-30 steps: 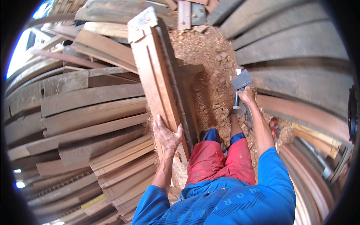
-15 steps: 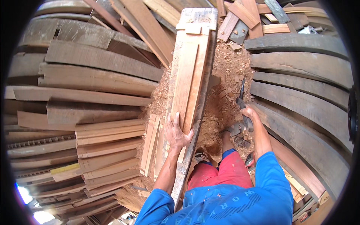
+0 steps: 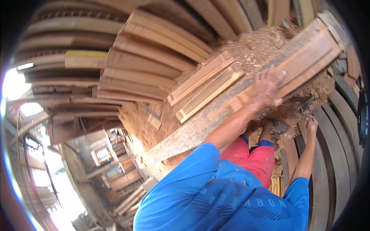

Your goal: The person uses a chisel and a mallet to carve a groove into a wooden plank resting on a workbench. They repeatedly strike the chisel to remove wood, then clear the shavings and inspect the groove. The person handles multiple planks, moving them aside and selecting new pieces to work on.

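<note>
My left hand [image 3: 266, 90] rests on a pale grooved wooden piece [image 3: 308, 61], fingers spread over its upper face. That piece lies along a long, weathered wooden beam [image 3: 173, 138]. My right hand [image 3: 311, 125] is lower right with curled fingers; whether anything is inside them is unclear. Just above it, a dark long tool [image 3: 307, 106] lies among the wood chips, separate from the hand as far as I can see. A grey metal blade [image 3: 278, 126] is near my foot. Two short grooved pieces [image 3: 200, 79] lie left of the beam.
Stacked boards [image 3: 146, 69] line the upper left, and long grey planks [image 3: 335, 154] stand along the right. Sawdust and chips [image 3: 250, 46] cover the ground between them. At lower left is a bright open structure with timber posts [image 3: 73, 173].
The view has swung left, so the beam now runs diagonally. My left hand stays on the wooden piece. My right hand appears separated from the dark tool it gripped earlier.
</note>
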{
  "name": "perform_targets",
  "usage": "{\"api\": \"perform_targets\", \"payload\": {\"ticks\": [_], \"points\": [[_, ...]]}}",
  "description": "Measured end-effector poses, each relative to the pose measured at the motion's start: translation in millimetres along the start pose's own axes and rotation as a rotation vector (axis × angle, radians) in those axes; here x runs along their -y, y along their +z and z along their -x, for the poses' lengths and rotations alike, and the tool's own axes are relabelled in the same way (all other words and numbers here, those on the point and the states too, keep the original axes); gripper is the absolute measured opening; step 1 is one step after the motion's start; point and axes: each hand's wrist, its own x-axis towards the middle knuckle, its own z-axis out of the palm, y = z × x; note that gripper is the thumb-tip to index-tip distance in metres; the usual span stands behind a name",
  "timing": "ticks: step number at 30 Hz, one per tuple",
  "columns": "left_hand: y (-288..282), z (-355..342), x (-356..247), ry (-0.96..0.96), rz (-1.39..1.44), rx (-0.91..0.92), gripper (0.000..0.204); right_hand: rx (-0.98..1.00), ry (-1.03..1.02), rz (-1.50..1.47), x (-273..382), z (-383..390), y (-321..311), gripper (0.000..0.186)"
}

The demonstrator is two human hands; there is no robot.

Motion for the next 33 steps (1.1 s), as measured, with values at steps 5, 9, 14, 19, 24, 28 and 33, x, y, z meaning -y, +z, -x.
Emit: {"api": "perform_targets", "payload": {"ticks": [5, 9, 14, 19, 24, 28, 33], "points": [[-5.6, 5.2, -0.4, -0.037, 0.079, -0.023, 0.111, 0.100, -0.004, 0.044, -26.0, 57.2, 59.8, 0.012], [0.1, 15.9, 10.4, -0.064, 0.099, -0.002, 0.113, 0.281, 0.000, 0.218, -18.3, 132.8, 103.3, 0.017], [-4.7, 88.6, 42.5, -0.053, 0.159, -0.022, 0.110, 0.301, -0.076, 0.158, -19.6, 184.8, 113.5, 0.019], [-30.4, 202.1, 89.7, -0.145, 0.152, 0.173, 0.112, 0.261, 0.025, 0.301, -22.7, 177.4, 93.9, 0.019], [-22.2, 322.5, 141.7, -0.246, 0.173, 0.223, 0.114, 0.098, 0.033, 0.255, 15.6, 193.2, 102.3, 0.026], [-22.3, 369.0, 169.7, -0.272, 0.066, 0.272, 0.106, 0.101, 0.007, 0.234, 23.0, 203.6, 117.4, 0.026], [-15.5, 375.0, 178.9, -0.257, 0.141, 0.177, 0.100, 0.164, 0.007, 0.194, 11.4, 246.2, 143.3, 0.028]]}}
